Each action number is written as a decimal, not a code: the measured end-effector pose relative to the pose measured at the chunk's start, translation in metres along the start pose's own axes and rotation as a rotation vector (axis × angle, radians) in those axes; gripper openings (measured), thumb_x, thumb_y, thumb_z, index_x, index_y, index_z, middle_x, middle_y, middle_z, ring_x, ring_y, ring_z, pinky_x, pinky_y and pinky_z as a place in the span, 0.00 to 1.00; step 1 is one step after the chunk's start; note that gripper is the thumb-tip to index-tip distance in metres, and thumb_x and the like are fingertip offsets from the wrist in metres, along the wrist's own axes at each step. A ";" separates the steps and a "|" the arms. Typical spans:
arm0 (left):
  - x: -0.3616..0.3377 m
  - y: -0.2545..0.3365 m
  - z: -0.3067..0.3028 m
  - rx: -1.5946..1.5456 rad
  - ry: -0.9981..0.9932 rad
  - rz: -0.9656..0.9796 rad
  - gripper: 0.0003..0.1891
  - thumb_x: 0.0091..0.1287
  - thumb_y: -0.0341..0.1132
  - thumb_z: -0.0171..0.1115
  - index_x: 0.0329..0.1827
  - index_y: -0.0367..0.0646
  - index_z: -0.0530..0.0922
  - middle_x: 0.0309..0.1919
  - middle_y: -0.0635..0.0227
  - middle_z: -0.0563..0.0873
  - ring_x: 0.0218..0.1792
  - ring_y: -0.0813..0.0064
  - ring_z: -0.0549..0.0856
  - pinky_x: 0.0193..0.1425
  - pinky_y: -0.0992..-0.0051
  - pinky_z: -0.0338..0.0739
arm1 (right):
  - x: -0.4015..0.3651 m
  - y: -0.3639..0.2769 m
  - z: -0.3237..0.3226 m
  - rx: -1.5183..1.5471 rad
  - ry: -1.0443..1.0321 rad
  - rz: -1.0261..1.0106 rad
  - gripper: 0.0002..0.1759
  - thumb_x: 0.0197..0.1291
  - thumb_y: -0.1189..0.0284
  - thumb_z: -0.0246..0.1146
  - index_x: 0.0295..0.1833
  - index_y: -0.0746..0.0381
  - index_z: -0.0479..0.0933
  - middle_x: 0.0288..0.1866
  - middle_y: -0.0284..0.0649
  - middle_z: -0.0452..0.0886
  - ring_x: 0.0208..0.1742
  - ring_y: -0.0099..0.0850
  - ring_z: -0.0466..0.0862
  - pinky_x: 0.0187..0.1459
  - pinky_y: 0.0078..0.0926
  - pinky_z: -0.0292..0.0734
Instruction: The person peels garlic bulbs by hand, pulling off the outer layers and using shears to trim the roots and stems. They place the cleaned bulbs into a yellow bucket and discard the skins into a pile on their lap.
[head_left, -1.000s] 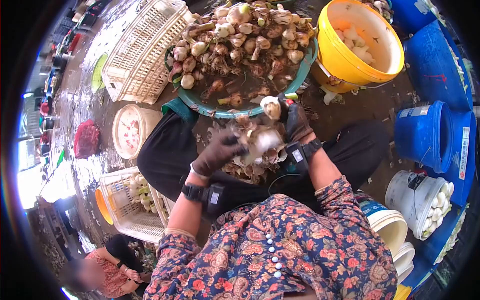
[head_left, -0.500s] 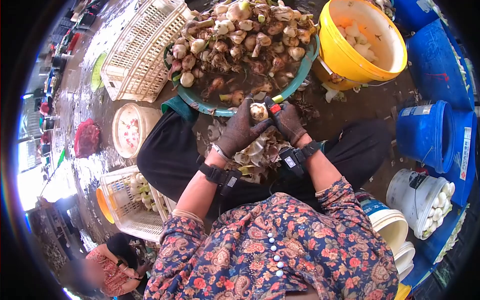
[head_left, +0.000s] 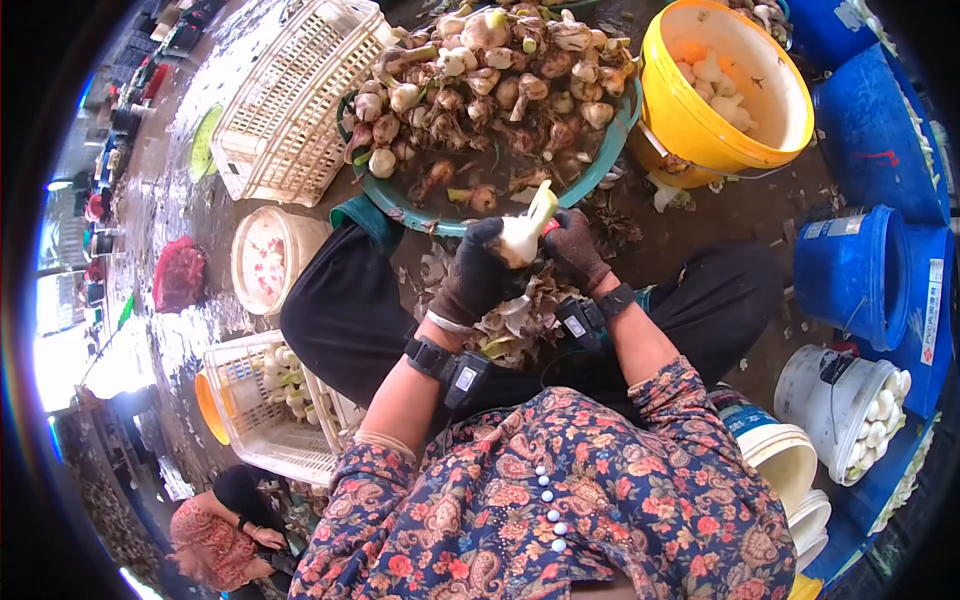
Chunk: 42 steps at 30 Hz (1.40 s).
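In the head view, my gloved left hand [head_left: 472, 268] is closed round a white garlic bulb [head_left: 518, 242] with a pale green stem that points up and to the right. Close by the stem, my gloved right hand [head_left: 578, 252] has its fingers curled in. A small red piece [head_left: 551, 227] shows at its thumb; I cannot tell what this hand holds. Just beyond both hands stands a teal tub [head_left: 612, 150], heaped with unpeeled garlic [head_left: 530, 90] above muddy water. Loose peelings [head_left: 525, 315] lie between my legs, below the hands.
A yellow bucket [head_left: 672, 95] with peeled garlic stands right of the tub. Blue bucket [head_left: 815, 270] and white bucket [head_left: 808, 405] full of bulbs are at right. Left are plastic crates [head_left: 285, 110], a pale bucket [head_left: 245, 265] and another person [head_left: 215, 535] lower down.
My left hand has turned over, and the bulb now shows a white side with its stem up. My right hand has curled in and sits slightly apart from the bulb.
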<state>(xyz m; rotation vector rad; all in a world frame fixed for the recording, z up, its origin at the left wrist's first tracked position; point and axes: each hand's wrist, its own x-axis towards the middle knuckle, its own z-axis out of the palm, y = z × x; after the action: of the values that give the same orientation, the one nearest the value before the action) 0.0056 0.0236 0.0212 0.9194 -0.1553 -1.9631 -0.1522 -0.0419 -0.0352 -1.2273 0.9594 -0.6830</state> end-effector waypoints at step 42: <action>-0.022 -0.013 0.004 2.072 -0.041 0.357 0.08 0.57 0.36 0.62 0.35 0.43 0.78 0.28 0.55 0.82 0.33 0.51 0.82 0.35 0.59 0.75 | -0.001 -0.026 -0.010 0.576 0.306 0.052 0.10 0.57 0.73 0.65 0.44 0.64 0.80 0.38 0.34 0.82 0.36 0.20 0.79 0.38 0.19 0.75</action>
<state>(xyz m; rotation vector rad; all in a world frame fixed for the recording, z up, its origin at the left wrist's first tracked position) 0.0000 0.0474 0.0297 1.7329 -2.4029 -0.8652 -0.1594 -0.0516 -0.0104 -0.5982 0.9476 -1.0395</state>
